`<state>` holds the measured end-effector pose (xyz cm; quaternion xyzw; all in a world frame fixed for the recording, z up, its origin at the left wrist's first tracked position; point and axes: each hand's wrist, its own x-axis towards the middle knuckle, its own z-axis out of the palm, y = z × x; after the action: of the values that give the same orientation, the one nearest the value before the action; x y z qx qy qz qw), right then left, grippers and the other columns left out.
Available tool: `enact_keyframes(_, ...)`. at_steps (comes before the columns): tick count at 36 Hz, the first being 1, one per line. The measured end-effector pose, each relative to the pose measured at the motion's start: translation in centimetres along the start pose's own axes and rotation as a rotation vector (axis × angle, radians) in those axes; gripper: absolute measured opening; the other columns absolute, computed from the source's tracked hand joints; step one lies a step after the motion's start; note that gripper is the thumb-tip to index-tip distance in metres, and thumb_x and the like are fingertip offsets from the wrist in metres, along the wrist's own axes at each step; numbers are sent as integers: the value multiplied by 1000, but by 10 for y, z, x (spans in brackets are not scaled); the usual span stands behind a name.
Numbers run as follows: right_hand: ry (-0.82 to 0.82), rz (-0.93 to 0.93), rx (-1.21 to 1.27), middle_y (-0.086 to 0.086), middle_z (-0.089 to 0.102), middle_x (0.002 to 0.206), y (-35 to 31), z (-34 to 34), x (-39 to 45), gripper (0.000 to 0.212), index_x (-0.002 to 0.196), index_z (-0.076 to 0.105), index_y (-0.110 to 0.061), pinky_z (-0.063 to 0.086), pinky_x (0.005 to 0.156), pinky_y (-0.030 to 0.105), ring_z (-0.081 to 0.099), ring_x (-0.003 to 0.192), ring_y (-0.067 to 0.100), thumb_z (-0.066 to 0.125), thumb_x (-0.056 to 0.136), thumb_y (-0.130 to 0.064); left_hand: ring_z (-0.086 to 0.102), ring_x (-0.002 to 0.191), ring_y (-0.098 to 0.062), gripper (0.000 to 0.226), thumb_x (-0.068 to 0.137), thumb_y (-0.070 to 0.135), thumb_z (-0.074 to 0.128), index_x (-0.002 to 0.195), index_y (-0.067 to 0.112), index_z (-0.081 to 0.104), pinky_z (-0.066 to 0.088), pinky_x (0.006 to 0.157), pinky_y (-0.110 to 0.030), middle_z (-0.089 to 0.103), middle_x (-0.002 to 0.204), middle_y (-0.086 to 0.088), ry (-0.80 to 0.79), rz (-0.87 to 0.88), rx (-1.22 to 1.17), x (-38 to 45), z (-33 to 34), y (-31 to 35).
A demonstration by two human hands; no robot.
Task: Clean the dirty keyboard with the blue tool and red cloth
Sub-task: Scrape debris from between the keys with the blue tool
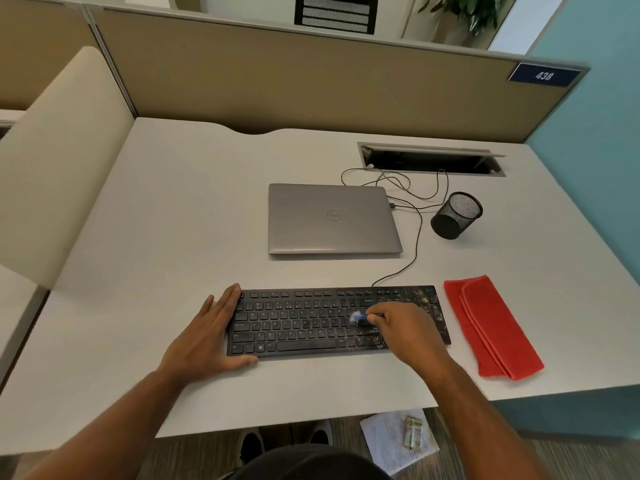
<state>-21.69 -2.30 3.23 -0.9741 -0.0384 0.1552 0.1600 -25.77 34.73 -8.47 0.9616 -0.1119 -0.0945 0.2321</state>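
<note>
The flat black corded keyboard [311, 323] is lying on the pale grey surface [173, 202], at about 6 o'clock from the closed grey metal laptop [332, 220]. It is steadied at its left end by the left hand [207, 337]: the fingers are kept straight along the 9 o'clock edge, released and not curled around anything, while the thumb is laid against the near edge. The small blue brush tool [362, 317] is pinched by the right hand [405, 330], and its pale bristles are placed on the keys a little right of the middle of the keyboard. The bristle end is blurred, so the exact key cannot be told.

The task is judged to be somewhere in the brushing stage. The left and middle keys are seen mostly dark and clean, but light crumbs and dust are seen on the right part, most thickly at the 1 o'clock corner and along the lower row near the right hand. This part is judged as not yet brushed out.

The folded red cloth [491, 327] is lying on the surface just beside the keyboard, at 3 o'clock from it, and is not touched by any hand. The wiping with it appears to be not yet begun.

A black wire-mesh pen cup [457, 216] is standing at 3 o'clock from the laptop.
</note>
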Motion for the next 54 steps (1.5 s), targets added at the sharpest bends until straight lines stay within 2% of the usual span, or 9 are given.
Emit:
enact_keyframes(6,20,97,-153,-8,73,90,24,-6,5,22,112,72,-30,51,69,26,65,75,10,51,104,-31,-3,158,-10,138,70,94,58,162,26,-20,-10,127,-27,-12,172,10,10,4,-6,-1,0,0)
enact_keyframes(13,115,105,43,-9,72,82,27,-4,1,21,107,75,-30,52,69,28,63,71,8,54,103,-31,-9,156,-3,137,72,91,60,162,25,-19,-12,126,-25,-12,172,10,9,21,-3,-1,-2,2)
enact_keyframes(18,63,108,-21,-12,67,78,33,10,-14,24,113,73,-34,34,52,16,57,62,0,51,104,-36,-12,155,-4,137,72,92,59,161,27,-23,-14,125,-24,-16,170,12,1,11,-3,-1,-3,3)
enact_keyframes(26,156,169,207,-12,72,83,34,7,-19,22,115,74,-28,54,71,27,65,75,4,57,101,-33,-3,159,-15,138,70,95,56,161,29,-23,-5,129,-34,-14,172,11,-17,-15,-4,-1,-2,2)
enact_keyframes(33,35,190,82,-8,71,79,35,11,-22,22,101,74,-30,49,63,30,62,67,8,53,102,-33,-5,160,-20,138,68,97,56,160,31,-25,0,130,-39,-15,171,13,-27,-40,-8,-1,-1,1)
enact_keyframes(37,-20,187,52,-9,70,78,33,-2,-22,21,89,72,-35,45,58,25,62,67,7,54,99,-29,-12,155,-11,137,70,93,59,159,31,-24,-13,124,-24,-18,169,16,-8,-23,-17,-2,-4,5)
enact_keyframes(41,50,107,120,-9,74,89,24,-6,-21,19,103,74,-35,54,76,33,64,77,9,56,101,-33,-10,152,-5,135,70,92,59,161,29,-18,-18,121,-16,-13,170,14,6,-6,-21,-2,-5,8)
enact_keyframes(49,69,104,-90,-8,74,91,32,2,-15,24,112,72,-31,33,55,17,58,70,6,51,104,-36,-6,155,-9,137,70,93,58,161,28,-20,-17,122,-19,-13,171,12,-14,-16,-13,-3,-6,6)
enact_keyframes(54,114,169,114,-11,71,83,34,4,-17,20,100,73,-34,46,60,26,62,69,6,54,102,-34,-12,153,-7,136,70,91,61,160,32,-22,-19,120,-16,-17,169,16,-17,-28,-18,-3,-7,9)
